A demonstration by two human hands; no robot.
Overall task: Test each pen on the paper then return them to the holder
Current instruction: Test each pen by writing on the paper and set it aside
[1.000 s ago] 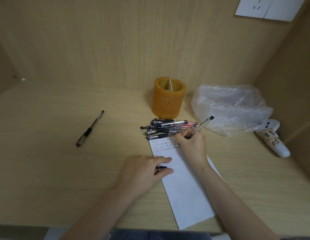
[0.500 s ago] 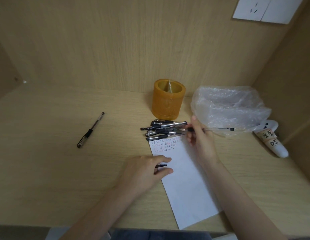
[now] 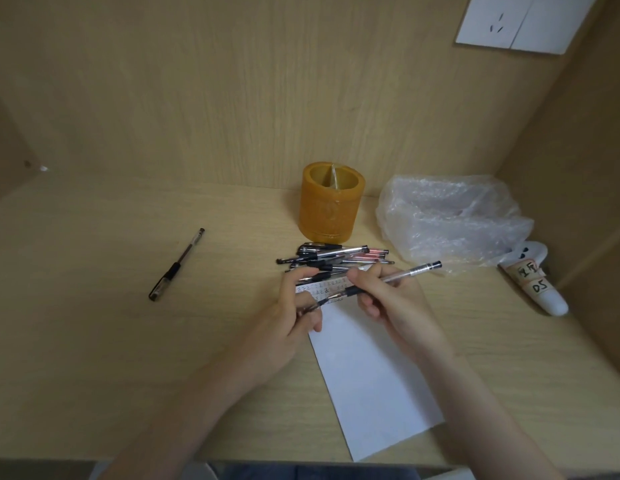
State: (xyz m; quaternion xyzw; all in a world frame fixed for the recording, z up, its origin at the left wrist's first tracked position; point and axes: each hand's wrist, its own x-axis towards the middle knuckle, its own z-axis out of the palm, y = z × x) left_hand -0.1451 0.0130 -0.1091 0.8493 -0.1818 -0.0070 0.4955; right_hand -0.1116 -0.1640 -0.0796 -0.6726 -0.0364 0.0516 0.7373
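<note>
A white sheet of paper [image 3: 371, 382] lies on the desk with rows of small written marks along its far end. My right hand [image 3: 391, 299] grips a clear pen [image 3: 410, 272] whose tip points left toward my left hand [image 3: 298, 306]. My left hand holds the pen's black cap [image 3: 318, 303] at that tip, above the paper's top edge. A pile of several pens [image 3: 336, 258] lies just beyond the paper. The amber pen holder [image 3: 331, 202] stands upright behind the pile, with no pens in sight inside it. One black pen [image 3: 177, 265] lies alone at the left.
A crumpled clear plastic bag [image 3: 450, 220] sits right of the holder. A white tube with handwritten labels [image 3: 533, 278] lies at the far right. Wooden walls close in the back and both sides. A wall socket [image 3: 516, 22] is at the top right.
My right hand stopped writing, lifted the pen and turned it level. My left hand left the paper and rose with the cap to meet the pen's tip.
</note>
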